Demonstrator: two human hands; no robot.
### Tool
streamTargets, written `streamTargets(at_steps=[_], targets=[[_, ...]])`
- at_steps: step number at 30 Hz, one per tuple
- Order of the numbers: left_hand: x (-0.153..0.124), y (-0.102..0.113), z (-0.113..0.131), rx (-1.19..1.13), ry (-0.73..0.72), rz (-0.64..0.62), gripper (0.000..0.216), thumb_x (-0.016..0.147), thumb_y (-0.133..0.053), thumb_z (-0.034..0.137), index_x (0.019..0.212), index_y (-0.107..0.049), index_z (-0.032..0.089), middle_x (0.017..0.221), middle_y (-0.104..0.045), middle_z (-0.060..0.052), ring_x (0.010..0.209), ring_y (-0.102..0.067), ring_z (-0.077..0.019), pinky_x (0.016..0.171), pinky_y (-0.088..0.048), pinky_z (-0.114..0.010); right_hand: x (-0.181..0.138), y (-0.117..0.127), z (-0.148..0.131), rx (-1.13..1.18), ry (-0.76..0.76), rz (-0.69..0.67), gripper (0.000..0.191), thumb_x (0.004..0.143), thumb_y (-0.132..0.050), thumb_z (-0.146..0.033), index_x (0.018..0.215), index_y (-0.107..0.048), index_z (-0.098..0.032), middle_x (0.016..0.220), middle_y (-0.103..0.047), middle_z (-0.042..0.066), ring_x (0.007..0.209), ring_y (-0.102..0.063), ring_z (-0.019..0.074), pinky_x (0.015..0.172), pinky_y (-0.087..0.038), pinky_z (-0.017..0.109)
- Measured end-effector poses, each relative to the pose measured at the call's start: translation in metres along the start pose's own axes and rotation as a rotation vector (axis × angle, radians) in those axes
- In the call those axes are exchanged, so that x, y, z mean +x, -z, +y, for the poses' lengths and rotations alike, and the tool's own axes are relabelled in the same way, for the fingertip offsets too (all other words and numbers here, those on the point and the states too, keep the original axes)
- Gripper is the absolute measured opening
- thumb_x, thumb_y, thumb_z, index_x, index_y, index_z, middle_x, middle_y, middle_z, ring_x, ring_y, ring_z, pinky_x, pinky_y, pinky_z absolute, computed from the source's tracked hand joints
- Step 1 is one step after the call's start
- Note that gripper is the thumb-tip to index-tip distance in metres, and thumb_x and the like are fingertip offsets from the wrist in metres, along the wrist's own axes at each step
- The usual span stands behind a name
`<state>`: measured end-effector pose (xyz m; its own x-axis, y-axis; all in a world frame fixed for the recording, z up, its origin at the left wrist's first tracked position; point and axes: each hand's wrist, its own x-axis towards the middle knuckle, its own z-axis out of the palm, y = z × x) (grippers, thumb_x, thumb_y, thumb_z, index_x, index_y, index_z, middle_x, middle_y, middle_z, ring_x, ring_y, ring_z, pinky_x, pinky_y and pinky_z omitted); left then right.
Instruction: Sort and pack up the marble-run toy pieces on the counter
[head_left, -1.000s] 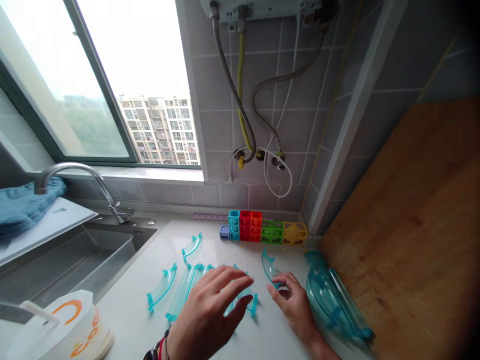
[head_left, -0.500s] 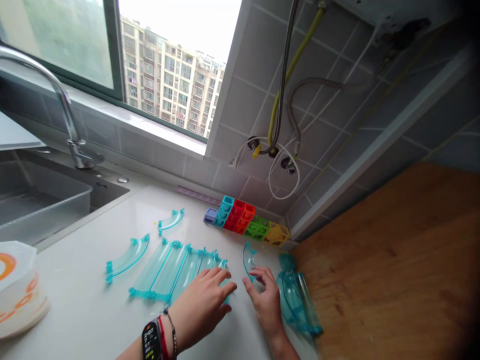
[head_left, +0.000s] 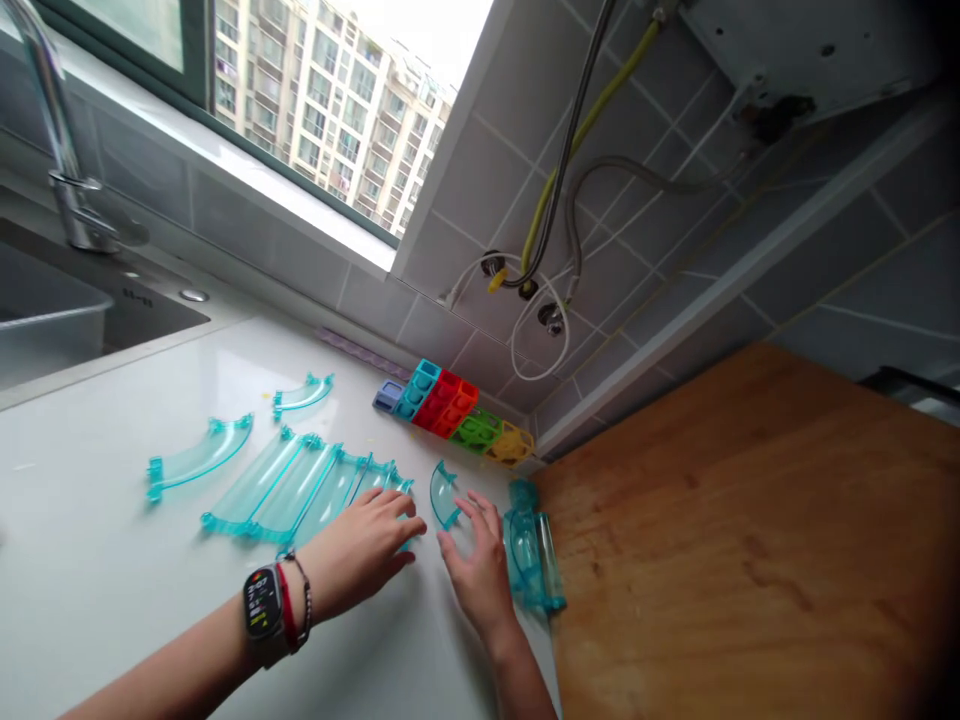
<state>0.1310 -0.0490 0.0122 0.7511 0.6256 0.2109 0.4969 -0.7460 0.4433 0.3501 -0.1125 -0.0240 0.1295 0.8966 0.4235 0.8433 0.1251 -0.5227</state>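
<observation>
White countertop runs left to right; wooden panel on the right. Row of clear teal straight track segments mid-counter, partly hidden by left hand, palm down above it, fingers loosely spread, no visible grip. Coloured cube row on the far side, teal part pile against the panel. Right hand: thumb and fingers apart, fingertips at the near end of the curved teal piece; can't tell if they touch. That piece lies between row and pile. Handling, judging by looks: light, stiff, slick plastic; thin edges might crack if forced. Best hold: side edges, thumb against fingers, clear of the end lugs. Vs half a second ago: view has swung, cup at near left is out of frame; curved piece still between row and pile.
</observation>
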Motion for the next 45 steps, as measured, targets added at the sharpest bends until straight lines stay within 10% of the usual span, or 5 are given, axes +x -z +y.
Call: streamTargets(at_steps=[11,21,32,40,45], targets=[[0.003,0.013,0.009,-0.019,-0.09,0.058,0.01,0.097,-0.065,0.022,0.1,-0.074,0.024,0.099,-0.075,-0.006,0.087,-0.072,-0.0258,0.079,-0.052,-0.039,-0.026,0.068,0.05,-0.315,-0.127,0.092,0.022,0.089,-0.07,-0.039,0.105,-0.08,-0.028,0.056,-0.066,0.0,0.049,-0.061,0.0225,0.047,-0.035,0.031],[0.0,0.015,0.011,-0.033,-0.095,0.099,0.011,0.098,-0.064,0.025,0.1,-0.075,0.023,0.101,-0.075,-0.007,0.098,-0.068,-0.0282,0.084,-0.051,-0.041,-0.015,0.072,0.04,-0.397,-0.205,0.115,0.03,0.092,-0.06,-0.042,0.069,-0.07,-0.025,0.063,-0.068,0.006,0.051,-0.057,0.0215,0.051,-0.031,0.031],[-0.003,-0.003,0.038,-0.511,0.048,0.072,0.044,0.098,-0.059,0.054,0.124,-0.064,0.02,0.117,-0.075,-0.01,0.107,-0.07,-0.0276,0.092,-0.054,-0.04,-0.045,0.056,-0.044,0.367,-0.133,0.061,0.029,0.099,-0.062,-0.041,0.082,-0.068,-0.02,0.074,-0.057,0.001,0.068,-0.059,0.0177,0.063,-0.05,0.026],[0.001,0.007,0.028,-0.462,0.103,0.224,0.018,0.09,-0.068,0.038,0.096,-0.064,0.022,0.097,-0.072,-0.003,0.09,-0.067,-0.0224,0.082,-0.052,-0.034,-0.046,0.059,-0.015,0.332,-0.31,0.318,0.036,0.097,-0.063,-0.053,0.083,-0.065,-0.019,0.069,-0.057,0.0,0.057,-0.053,0.015,0.053,-0.045,0.024],[-0.001,0.031,0.0,-0.278,0.135,0.269,0.031,0.094,-0.065,0.051,0.105,-0.067,0.022,0.097,-0.074,-0.004,0.088,-0.069,-0.0228,0.078,-0.052,-0.033,-0.053,0.049,-0.002,0.037,-0.132,0.074,0.033,0.096,-0.064,-0.042,0.071,-0.066,-0.02,0.063,-0.051,-0.002,0.056,-0.05,0.0151,0.055,-0.041,0.026]])
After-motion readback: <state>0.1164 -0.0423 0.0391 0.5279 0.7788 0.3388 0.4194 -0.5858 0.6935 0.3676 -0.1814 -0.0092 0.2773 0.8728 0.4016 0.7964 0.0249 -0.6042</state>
